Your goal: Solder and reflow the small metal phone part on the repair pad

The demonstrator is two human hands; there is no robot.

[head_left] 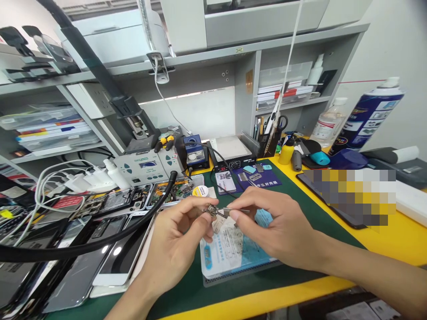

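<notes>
Spray can [366, 116] (blue), scissors [283, 122], solder stn [144, 167].

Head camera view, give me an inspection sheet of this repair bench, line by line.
Surface: green mat on a yellow bench.
Job's things: small metal part pinched over a blue-and-white pad.
Clutter: opened phones, phone screens, yellow bottle, spray can.
Grips: left hand holds the part; right hand works it with tweezers.
Cables: thick black hose, white cables.
Surroundings: grey shelves, soldering station.
</notes>
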